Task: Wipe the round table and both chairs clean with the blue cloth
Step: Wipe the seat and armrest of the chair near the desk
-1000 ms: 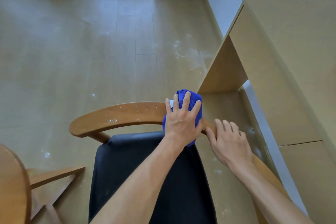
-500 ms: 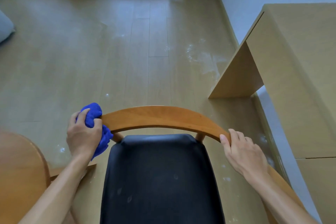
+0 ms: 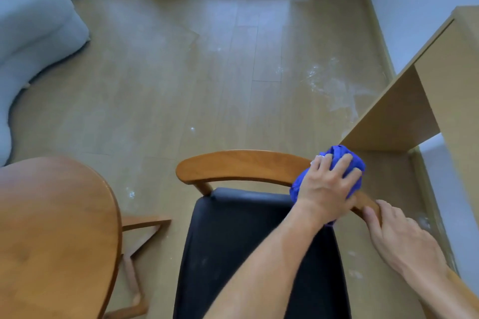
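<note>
1. Bunched into a ball, the blue cloth [image 3: 344, 160] is pressed against the curved wooden backrest [image 3: 241, 166] of the chair [image 3: 259, 254], at the backrest's right end where it bends toward the camera.
2. The cloth is covered by the left hand [image 3: 328, 184], whose forearm is stretched across the black seat; the spread fingers are curled over the cloth and grasp it.
3. The backrest just behind the cloth is gripped by the right hand [image 3: 396, 235], with the thumb laid on the inner side of the rail and the fingers wrapped over its outer side.
4. The backrest's left end is seen to be bare wood, and faint pale specks are visible on the black seat.
5. A light wooden desk [image 3: 445, 80] is found just beside the chair's right side, its side panel near the cloth.
6. The round table [image 3: 51, 228] is placed left of the chair, with its wooden legs showing between them.
7. White dusty smears are scattered on the wooden floor [image 3: 181, 85], and a grey sofa [image 3: 31, 33] is set at the far left.
</note>
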`<state>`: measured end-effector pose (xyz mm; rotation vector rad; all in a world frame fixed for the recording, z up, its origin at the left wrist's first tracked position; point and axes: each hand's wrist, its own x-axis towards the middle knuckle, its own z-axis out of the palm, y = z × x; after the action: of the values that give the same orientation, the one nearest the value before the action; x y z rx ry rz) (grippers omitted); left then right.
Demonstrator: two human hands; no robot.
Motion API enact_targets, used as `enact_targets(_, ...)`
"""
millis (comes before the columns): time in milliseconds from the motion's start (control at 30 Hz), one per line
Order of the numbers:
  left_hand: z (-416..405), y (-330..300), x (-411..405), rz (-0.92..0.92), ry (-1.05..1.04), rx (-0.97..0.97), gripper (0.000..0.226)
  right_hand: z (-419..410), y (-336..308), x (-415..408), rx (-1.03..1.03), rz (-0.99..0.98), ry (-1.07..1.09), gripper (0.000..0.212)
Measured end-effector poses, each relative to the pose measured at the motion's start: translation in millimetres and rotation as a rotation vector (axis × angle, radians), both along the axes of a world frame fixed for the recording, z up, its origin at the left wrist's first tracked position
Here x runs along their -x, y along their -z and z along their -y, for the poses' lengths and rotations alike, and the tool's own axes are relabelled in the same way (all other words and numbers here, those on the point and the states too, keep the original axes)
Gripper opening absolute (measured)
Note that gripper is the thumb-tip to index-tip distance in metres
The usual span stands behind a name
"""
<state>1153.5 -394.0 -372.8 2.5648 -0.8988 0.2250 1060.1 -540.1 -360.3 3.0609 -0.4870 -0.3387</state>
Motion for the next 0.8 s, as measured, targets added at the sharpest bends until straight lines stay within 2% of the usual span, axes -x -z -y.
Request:
enact_targets(67, -53.5, 0.6, -14.0, 0.035, -0.045, 0.037, 0.038, 0.3, -2.3, -0.2, -0.021, 0.008, -0.007, 0.07)
enact_targets(167, -164.8, -1.5, -35.0, -0.014, -0.436, 0.098, 0.043, -0.3, -3.7, -0.2, -0.036, 0.035, -0.03, 0.066)
enact_targets(233, -228.8, -4.9, -35.8, -0.119, -0.693, 0.134, 0.039, -1.3, -4.5, 0.0, -0.023, 0.053, -0.042, 0.066)
enact_targets(333, -253.2, -3.3, -28.7, -0.203, -0.957, 0.255, 0.037, -1.3, -2.9, 1.4, -0.03, 0.065, -0.05, 0.067)
enact_targets(400, -237.2, -2.7, -29.1, -0.169, -0.998, 0.2, 0.034, 0.8, 0.6, 1.7, -0.041, 0.078, -0.048, 0.068)
enact_targets(467, -209.2, -2.3, -32.9, -0.095, -0.89, 0.112, 0.033, 2.4, 3.2, 1.5, -0.022, 0.078, -0.059, 0.068)
enact_targets(533, -169.6, -1.3, -36.1, -0.025, -0.692, 0.045, 0.035, 3.3, 4.5, 2.2, -0.006, 0.071, -0.071, 0.068)
enact_targets(667, -56.7, -4.1, -23.1, -0.032, -0.368, 0.031, 0.036, 5.0, 5.6, 2.8, -0.012, 0.073, -0.069, 0.064)
enact_targets(800, 26.8, 0.8, 12.9, -0.031, -0.003, 0.052, 0.028, 0.4, 1.5, 0.2, 0.036, -0.028, -0.027, 0.044)
